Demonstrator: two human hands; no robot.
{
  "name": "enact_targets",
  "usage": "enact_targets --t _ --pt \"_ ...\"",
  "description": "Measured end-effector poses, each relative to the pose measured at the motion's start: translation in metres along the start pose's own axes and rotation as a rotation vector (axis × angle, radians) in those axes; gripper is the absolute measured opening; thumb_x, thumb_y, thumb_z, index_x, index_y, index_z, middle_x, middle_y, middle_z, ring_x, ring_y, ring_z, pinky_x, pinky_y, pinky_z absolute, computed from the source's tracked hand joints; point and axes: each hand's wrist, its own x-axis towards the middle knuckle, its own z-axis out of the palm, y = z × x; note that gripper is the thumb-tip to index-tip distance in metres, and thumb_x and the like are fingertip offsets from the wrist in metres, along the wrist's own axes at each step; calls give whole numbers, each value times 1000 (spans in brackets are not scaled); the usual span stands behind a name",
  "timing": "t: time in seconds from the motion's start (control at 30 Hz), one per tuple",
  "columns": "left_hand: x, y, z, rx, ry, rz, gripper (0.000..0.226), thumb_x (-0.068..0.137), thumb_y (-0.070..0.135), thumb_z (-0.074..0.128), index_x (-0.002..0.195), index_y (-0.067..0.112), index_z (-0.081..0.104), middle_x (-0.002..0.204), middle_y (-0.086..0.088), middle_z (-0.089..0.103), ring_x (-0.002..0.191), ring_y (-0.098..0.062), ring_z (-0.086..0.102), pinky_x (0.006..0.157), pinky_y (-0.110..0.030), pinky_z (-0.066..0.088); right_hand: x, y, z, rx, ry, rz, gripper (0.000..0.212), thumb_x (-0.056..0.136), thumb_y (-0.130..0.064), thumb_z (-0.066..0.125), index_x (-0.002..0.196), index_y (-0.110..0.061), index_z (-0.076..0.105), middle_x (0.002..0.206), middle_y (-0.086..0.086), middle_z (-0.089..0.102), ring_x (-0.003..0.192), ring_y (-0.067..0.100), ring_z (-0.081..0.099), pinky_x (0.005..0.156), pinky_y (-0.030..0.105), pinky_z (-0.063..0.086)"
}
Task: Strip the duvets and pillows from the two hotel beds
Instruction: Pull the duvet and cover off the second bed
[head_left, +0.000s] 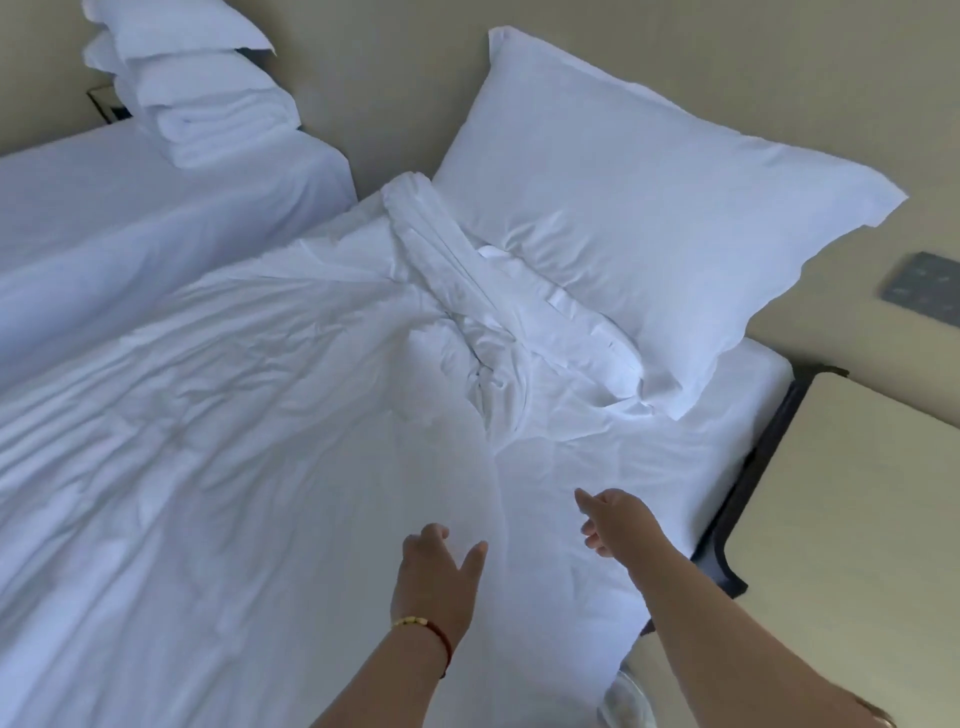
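Head view, looking down on the near bed (691, 441). A rumpled white duvet (234, 415) is spread over most of the frame's left and middle, with its top edge bunched into a twisted roll (467, 280) around the centre. A big white pillow (649, 208) is propped against the beige wall (395, 83) in the upper right, its lower edge touching that roll. Both hands are seen at the bottom centre, reaching over the bedding. The left hand (436, 577) is held spread out with nothing in it, just above the duvet's edge; a thin bracelet (421, 623) is worn on that wrist. The right hand (618, 519) is loosely curled, nothing gripped either. In the upper left, the second bed (130, 208) is seen with pillows stacked (192, 78) at its head. A pale nightstand (852, 467) sits at the right edge.
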Motion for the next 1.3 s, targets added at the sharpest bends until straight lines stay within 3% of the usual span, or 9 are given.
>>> enact_targets --t 0.2,0.4,0.57,0.63,0.8,0.9,1.03,1.23,1.3 --pt "33 19 33 153 71 -188 79 85 68 44 143 19 25 139 -3 34 129 -22 36 105 -32 37 101 -53 29 54 -205 103 29 96 -32 52 93 -4 55 77 6 52 61 17 49 58 27 41" --pt "56 25 83 383 -47 -372 118 76 79 43 150 8 -15 159 -18 -4 147 -32 0 119 -39 8 175 -63 81 219 -352 245 37 89 -40 64 106 -7 61 90 8 56 88 23 56 91 39 52" --pt "68 2 92 649 -29 -296 87 98 36 45 147 4 -19 158 -22 5 146 -33 10 117 -37 21 206 -70 118 426 -395 290 52 82 -44 70 121 -11 60 117 8 63 101 25 60 97 39 50" --pt "72 -3 88 674 -23 -228 63 99 16 41 152 8 8 151 -16 29 140 -26 29 109 -30 35 207 -74 118 450 -386 223 54 86 -41 67 131 -16 53 129 1 57 107 20 55 97 33 47" --pt "70 -12 50 310 58 -231 7 92 28 53 93 23 58 93 -1 68 92 -21 63 71 -26 44 193 -87 87 697 -447 46 44 96 -28 55 137 -17 46 136 -1 55 119 16 55 105 33 43" --pt "57 -27 22 -89 54 -245 29 77 40 75 64 24 55 62 6 59 63 -11 52 56 -20 35 174 -104 50 696 -394 -71 44 96 -31 55 137 -18 47 129 -5 59 114 14 58 100 34 47" --pt "32 -19 1 -314 -73 -234 43 55 46 87 59 11 62 52 13 47 54 -3 39 53 -20 32 157 -135 -18 468 -150 -262 46 92 -44 57 130 -19 52 107 -8 61 106 17 59 92 36 51" --pt "16 -5 -7 -324 -147 -252 46 76 28 79 43 22 47 49 9 35 46 -7 31 47 -20 26 152 -207 -133 267 154 -487 45 88 -47 58 112 -10 59 100 8 61 92 22 60 78 34 51" --pt "18 2 4 -418 -65 -267 41 80 30 77 46 24 54 49 5 48 47 -10 43 49 -26 43 154 -222 -133 60 165 -561 37 91 -54 46 88 -18 54 86 8 55 83 19 54 75 33 49"
